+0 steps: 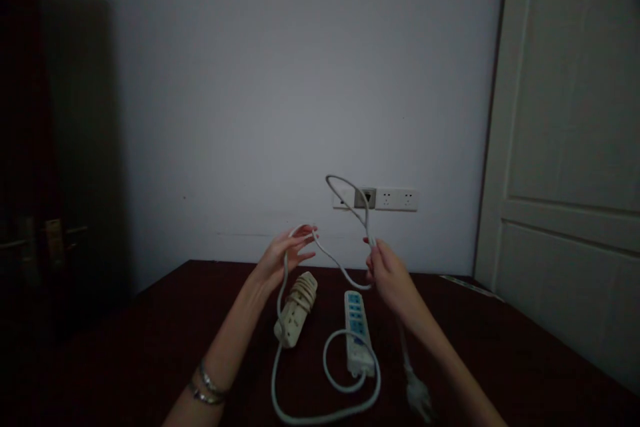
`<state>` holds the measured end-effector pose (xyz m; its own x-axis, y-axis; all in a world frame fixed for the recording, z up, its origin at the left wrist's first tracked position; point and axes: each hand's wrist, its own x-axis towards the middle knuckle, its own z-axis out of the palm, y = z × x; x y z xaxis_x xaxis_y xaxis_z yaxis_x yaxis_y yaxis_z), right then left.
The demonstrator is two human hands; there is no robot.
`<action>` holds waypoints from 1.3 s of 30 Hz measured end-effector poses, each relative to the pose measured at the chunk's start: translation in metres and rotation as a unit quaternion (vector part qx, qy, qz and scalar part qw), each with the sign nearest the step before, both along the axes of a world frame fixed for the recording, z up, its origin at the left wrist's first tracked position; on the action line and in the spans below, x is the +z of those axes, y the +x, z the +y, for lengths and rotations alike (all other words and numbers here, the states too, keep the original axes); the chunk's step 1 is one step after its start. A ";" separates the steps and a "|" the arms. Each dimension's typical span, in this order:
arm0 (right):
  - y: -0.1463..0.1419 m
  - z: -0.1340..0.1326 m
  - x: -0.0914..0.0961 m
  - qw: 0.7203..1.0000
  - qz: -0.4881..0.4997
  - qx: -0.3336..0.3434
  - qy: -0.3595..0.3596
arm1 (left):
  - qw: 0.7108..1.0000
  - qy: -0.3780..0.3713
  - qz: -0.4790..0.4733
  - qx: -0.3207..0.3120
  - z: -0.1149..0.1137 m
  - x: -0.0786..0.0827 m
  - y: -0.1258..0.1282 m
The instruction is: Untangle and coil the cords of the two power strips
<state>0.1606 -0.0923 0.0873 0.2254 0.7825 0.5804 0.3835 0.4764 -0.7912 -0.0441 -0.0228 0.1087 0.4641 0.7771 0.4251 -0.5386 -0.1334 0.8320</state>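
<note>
A white power cord (327,418) rises from the near end of a power strip (371,361) with blue socket faces, which lies on the table. My right hand (387,273) is closed around the cord, with a loop standing up above the fist. The cord's plug (418,395) hangs below that forearm. On the left, my left hand (283,257) holds another stretch of the same cord near its fingertips, the lower fingers spread apart. Between the hands the cord sags. Below my left hand lies a second, off-white power strip (295,320) with its own cord wound round it.
The dark red table (200,287) reaches back to a pale wall (250,80). Wall sockets (397,199) sit just above the table's far edge. A white panelled door (570,147) stands on the right. A dark door with a handle (55,240) is at left.
</note>
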 end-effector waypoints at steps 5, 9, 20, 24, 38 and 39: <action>-0.032 -0.003 -0.016 0.995 -0.090 -0.002 -0.038 | 1.000 0.028 -0.015 0.001 -0.014 -0.007 0.026; -0.051 -0.005 -0.028 0.988 -0.102 0.090 -0.072 | 0.989 0.061 -0.038 0.129 -0.018 -0.008 0.035; -0.057 -0.006 -0.013 0.940 0.167 0.211 -0.209 | 0.936 0.194 0.192 0.222 0.001 -0.015 0.024; -0.054 -0.005 -0.014 0.936 0.178 0.212 -0.219 | 0.892 0.279 0.290 0.207 -0.002 -0.012 0.010; -0.048 0.001 -0.033 0.984 -0.042 0.118 -0.123 | 0.956 0.122 -0.039 0.262 -0.001 0.000 0.011; -0.050 -0.002 -0.032 0.983 -0.077 0.117 -0.116 | 0.960 0.102 -0.058 0.255 -0.003 0.000 0.015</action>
<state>0.1101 -0.0946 0.0555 -0.0532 0.9178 0.3935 0.4082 0.3796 -0.8302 -0.0292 -0.0257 0.1087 -0.0136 0.7861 0.6179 -0.4483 -0.5572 0.6990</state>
